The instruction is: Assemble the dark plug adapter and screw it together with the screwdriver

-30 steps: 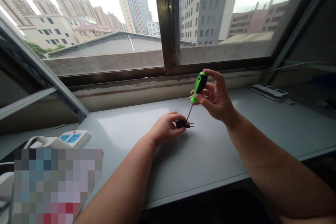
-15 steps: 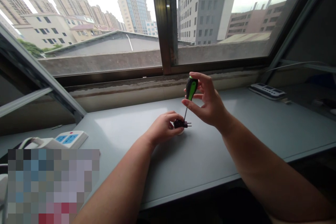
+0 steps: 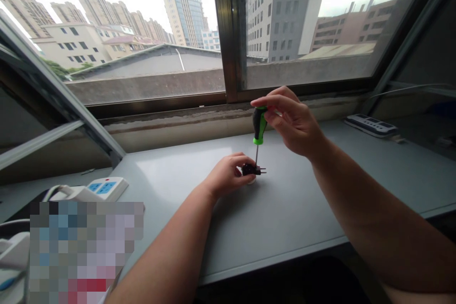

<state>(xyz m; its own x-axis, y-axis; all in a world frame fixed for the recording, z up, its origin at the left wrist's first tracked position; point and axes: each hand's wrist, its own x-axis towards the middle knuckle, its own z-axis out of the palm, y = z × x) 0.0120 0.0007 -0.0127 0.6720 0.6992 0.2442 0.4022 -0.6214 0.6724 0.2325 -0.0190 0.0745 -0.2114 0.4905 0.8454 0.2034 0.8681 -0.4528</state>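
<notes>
Pale grey surface [image 3: 292, 218] runs under the window [image 3: 153, 61]. Clock centred on the plug, 12 toward the glass.

Black plug [image 3: 248, 169]: small, dark rounded body, two thin metal pins side by side pointing to 3. White piece [image 3: 252, 181] shows just below it, detail too small to read. Left hand [image 3: 230, 173] comes in from 8, thumb and fingers closed narrow on the plug. Right hand [image 3: 299, 126] at 1 pinches the screwdriver [image 3: 260, 128] near the handle top: green/black grip, shaft near upright, tip at the plug behind the pins. Can't tell if it's seated.

Edges: front lip at 5 to 6, wall at 12, metal frame [image 3: 71, 92] at 10. Power strip [image 3: 114, 189] at 9, another unit [image 3: 370, 126] between 2 and 3. Bare surface at 11 and, between the forearms, at 5.
</notes>
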